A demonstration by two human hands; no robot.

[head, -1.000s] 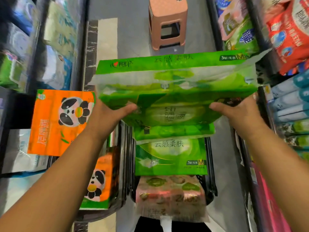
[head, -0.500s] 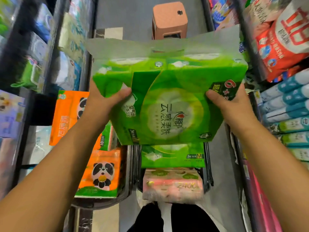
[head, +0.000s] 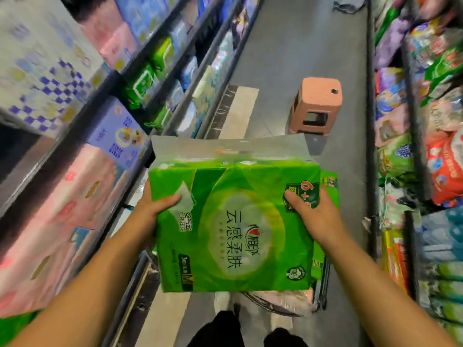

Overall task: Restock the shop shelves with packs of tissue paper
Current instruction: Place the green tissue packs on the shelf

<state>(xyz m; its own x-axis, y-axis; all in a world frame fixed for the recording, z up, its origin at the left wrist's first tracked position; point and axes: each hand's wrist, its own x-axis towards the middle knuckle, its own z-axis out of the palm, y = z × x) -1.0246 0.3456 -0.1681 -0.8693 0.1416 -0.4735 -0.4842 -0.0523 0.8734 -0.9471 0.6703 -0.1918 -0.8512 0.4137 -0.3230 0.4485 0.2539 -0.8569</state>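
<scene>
Green pack (head: 233, 229) of tissue: glossy plastic film, block-shaped, with a flat translucent sealed flap along the far edge. Held in mid-air over the aisle, between left shelves (head: 117, 76) and right shelves (head: 411, 121), above a dark wire cart (head: 323, 284). Printed on the face: a pale round emblem with dark characters "云感柔肤", a red "6+" on a dark green badge at the right, and a large "M" on a strip near the lower left corner. Left hand (head: 155, 209) clamped on the left edge, thumb flat on the face, fingers hidden behind. Right hand (head: 313, 216) clamped on the right edge, thumb over the badge, fingers out of sight behind. In the cart, a second green pack (head: 328, 181) and a crinkled pink pack (head: 280, 298). On the grey floor beyond, a square pink plastic stool (head: 319, 101) with a round hole in the seat. Shelf stock soft-wrapped, blurred, lettering unreadable.
</scene>
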